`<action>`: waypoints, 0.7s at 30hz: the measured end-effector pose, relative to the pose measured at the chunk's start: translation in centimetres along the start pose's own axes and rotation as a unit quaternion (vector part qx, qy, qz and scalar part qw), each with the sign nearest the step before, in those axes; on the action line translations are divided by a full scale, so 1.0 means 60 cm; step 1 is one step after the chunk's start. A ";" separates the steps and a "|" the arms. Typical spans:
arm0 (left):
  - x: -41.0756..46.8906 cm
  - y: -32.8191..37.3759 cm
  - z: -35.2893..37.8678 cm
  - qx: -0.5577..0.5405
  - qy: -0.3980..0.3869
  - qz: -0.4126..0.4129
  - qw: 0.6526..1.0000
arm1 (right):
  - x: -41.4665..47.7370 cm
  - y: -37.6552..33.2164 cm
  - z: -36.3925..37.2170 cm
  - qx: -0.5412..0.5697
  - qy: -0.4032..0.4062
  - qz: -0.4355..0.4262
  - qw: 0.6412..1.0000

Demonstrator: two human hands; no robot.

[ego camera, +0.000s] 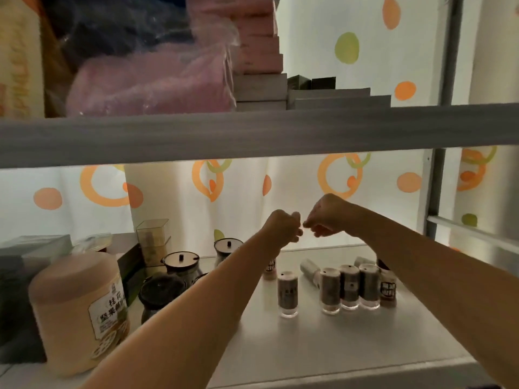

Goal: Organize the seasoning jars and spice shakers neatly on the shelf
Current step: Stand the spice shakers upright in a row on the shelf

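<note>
Hovering over the lower shelf (309, 349), two hands, with the stock listed from them outward.

Grip: left hand (280, 226) and right hand (328, 217) are both raised, fingers curled inward, with the fingertips of the two hands meeting at one spot. I cannot tell whether something small is pinched there. Neither hand touches a jar or a shaker.

Directly below the right hand: one tipped shaker (310, 269) lies on its side. Its long axis slants from the back of the shelf toward the front right, and its lower end is just beside the row.

Row of three upright shakers (349, 286): they stand close together to the right of the tipped one, below the right forearm.

A second lying shaker (363, 261) sits behind that row, only partly seen.

Labelled bottle (388, 287): upright at the row's right end.

Lone shaker (288, 293): upright, apart from the row and nearer the shelf front, below the point where the hands meet.

Another small bottle (270, 269) is half hidden behind the left wrist.

Dark-lidded seasoning jars (182, 265): these are grouped further left, beyond the left forearm.

Large labelled tub (78, 310): at the front left.

Judgement: every shaker lies below the grip and toward the person, so the next reach goes downward. The right hand looks nearer to the tipped shaker, which would need to be taken across its slanted body and stood upright. The left hand looks nearer to the lone shaker and the jars.
</note>
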State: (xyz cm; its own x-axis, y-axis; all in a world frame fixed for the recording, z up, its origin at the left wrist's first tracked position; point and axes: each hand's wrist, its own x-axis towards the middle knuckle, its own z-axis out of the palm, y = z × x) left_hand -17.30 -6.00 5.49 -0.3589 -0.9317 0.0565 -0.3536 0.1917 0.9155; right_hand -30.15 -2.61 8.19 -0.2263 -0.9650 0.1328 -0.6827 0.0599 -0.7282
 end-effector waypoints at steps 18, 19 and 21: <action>0.091 -0.073 0.017 0.002 -0.083 -0.176 0.981 | 0.131 0.072 0.088 -0.228 -0.194 0.163 0.940; 0.092 -0.074 0.016 -0.004 -0.081 -0.174 0.981 | 0.134 0.073 0.089 -0.232 -0.203 0.168 0.937; 0.093 -0.076 0.015 -0.011 -0.078 -0.171 0.982 | 0.138 0.076 0.093 -0.235 -0.220 0.179 0.930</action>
State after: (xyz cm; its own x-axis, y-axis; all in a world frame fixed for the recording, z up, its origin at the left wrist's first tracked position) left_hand -18.46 -11.80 1.30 -0.3508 -0.8816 -0.3158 -0.4584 -0.1324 0.8789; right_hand -31.25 -11.75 2.23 -0.2618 -0.8667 -0.4247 -0.8698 0.4025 -0.2853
